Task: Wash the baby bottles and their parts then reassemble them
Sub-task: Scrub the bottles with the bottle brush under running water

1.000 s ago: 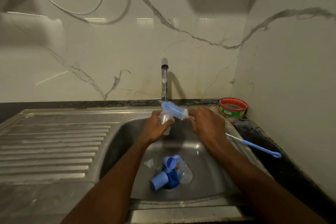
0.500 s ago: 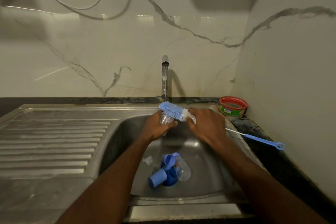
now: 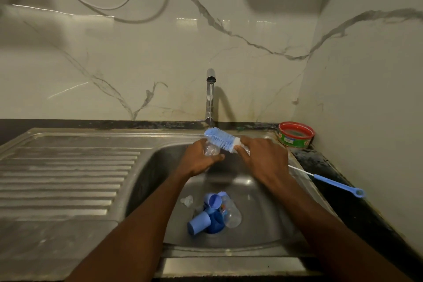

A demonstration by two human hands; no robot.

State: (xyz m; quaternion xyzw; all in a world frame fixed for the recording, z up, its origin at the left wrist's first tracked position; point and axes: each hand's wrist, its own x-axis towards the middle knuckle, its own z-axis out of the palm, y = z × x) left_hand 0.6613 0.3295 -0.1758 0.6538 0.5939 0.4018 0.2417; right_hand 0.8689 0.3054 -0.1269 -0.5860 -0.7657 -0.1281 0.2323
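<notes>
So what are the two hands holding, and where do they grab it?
The left hand grips a clear bottle around its body. The right hand grips the blue bottle brush on its stem just behind the bristles.

The steel sink (image 3: 270, 231) holds a clear bottle (image 3: 231, 212), blue caps (image 3: 197, 225) and a small clear part (image 3: 187, 200) near its drain, while a red tub (image 3: 296, 134) stands on the dark counter (image 3: 343, 204) at 2 o'clock.

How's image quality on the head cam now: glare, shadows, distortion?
Head view: dim, warm light; streaks of glare on the wall tiles and drainboard. The tap throws a soft shadow to its right. Wide-angle bend curves the sink edges. Left hand and brush slightly soft.
</notes>
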